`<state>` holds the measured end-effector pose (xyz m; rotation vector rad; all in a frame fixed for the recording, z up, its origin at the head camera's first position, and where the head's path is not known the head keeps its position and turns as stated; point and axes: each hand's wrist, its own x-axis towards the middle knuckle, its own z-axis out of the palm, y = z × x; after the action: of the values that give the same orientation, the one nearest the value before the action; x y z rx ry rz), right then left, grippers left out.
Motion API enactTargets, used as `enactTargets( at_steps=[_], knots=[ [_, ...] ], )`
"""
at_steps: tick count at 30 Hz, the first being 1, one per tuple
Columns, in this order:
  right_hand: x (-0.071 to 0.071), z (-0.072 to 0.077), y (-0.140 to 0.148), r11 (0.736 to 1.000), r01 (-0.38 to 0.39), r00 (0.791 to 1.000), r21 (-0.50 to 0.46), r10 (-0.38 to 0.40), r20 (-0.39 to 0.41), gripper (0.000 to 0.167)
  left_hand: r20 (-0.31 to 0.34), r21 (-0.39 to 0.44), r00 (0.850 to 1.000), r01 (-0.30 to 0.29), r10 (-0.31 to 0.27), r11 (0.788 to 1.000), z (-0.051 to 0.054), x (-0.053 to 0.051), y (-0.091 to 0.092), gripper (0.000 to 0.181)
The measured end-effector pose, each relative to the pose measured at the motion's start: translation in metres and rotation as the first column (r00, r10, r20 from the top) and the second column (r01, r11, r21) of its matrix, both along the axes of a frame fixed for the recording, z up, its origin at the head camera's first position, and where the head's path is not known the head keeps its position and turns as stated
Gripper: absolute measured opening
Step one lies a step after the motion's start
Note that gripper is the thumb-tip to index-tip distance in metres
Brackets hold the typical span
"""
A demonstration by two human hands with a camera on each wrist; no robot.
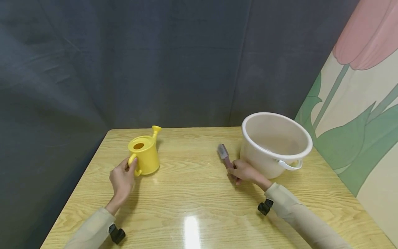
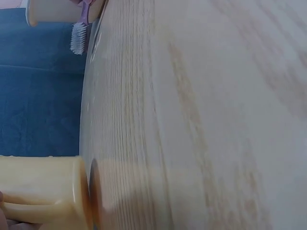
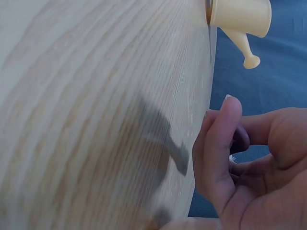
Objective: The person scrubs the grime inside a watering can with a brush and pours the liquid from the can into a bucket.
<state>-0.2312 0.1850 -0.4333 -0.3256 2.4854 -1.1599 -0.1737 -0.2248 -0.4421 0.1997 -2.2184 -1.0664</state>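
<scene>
A yellow watering can [image 1: 148, 157] is at the table's left, its spout towards the back; my left hand [image 1: 122, 178] grips its handle. In the left wrist view the can [image 2: 41, 187] shows a narrow gap or shadow line at its base, so I cannot tell if it touches the table. My right hand [image 1: 245, 171] holds a purple brush [image 1: 226, 158] by its handle, white bristles pointing away, just left of the white bucket. The right wrist view shows the right hand's fingers [image 3: 218, 148] curled round the handle, which they mostly hide.
The white bucket [image 1: 264, 166] stands at the back right, its white handle hanging at the front. Wooden table [image 1: 186, 186] lies between the hands. A dark curtain [image 1: 174, 62] hangs behind, and a wall with painted tulips [image 1: 367, 138] rises on the right.
</scene>
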Motion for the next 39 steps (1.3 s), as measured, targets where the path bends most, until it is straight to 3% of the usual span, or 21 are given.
enactTargets(
  at_steps=[8,12,16,20,30,39],
  knots=[
    [0.002,-0.001,-0.003,1.0,0.018,1.0,-0.022,-0.018,0.017,0.013,-0.007,0.023,1.0,0.011,-0.011,1.0,0.001,-0.002,0.002,0.026],
    [0.004,-0.003,-0.004,1.0,-0.007,0.997,0.012,0.008,-0.075,0.015,-0.008,0.035,0.999,0.04,-0.039,0.999,0.004,-0.003,0.004,0.025],
    [0.006,-0.006,-0.006,0.997,-0.03,0.977,0.072,0.044,-0.206,0.016,-0.001,0.048,0.997,0.082,-0.082,0.995,0.005,-0.002,0.006,0.027],
    [0.007,-0.006,-0.01,0.993,-0.022,0.964,0.12,0.053,-0.26,0.017,-0.01,0.057,0.995,0.103,-0.102,0.993,0.005,-0.003,0.008,0.028],
    [0.009,-0.003,-0.017,0.99,-0.02,0.969,0.141,0.054,-0.242,0.014,-0.043,0.054,0.99,0.135,-0.133,0.989,0.006,-0.007,0.013,0.026],
    [0.011,-0.003,-0.019,0.993,-0.013,0.951,0.117,0.048,-0.304,0.02,-0.033,0.072,0.984,0.177,-0.175,0.982,0.004,-0.009,0.022,0.026]
  ],
)
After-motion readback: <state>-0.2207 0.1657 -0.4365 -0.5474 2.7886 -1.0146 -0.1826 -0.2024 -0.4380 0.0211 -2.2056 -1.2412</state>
